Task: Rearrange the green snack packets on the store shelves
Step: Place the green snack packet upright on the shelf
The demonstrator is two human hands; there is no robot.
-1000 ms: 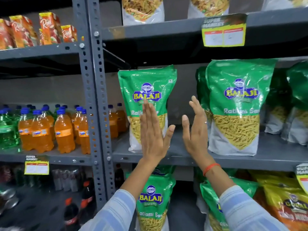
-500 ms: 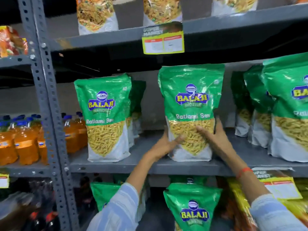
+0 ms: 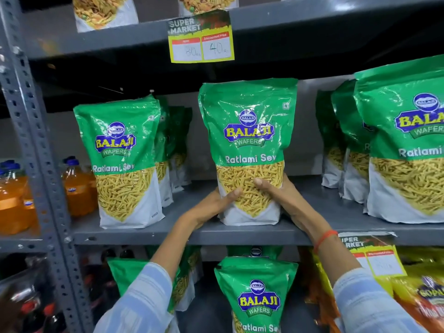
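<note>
The middle green packet (image 3: 247,150) stands upright on the grey shelf (image 3: 182,230), near its front edge. The left hand (image 3: 213,205) and the right hand (image 3: 276,193) grip its lower part from both sides, thumbs on the front. Another green packet (image 3: 122,162) stands to the left, apart from it, and more packets (image 3: 406,150) stand at the right.
</note>
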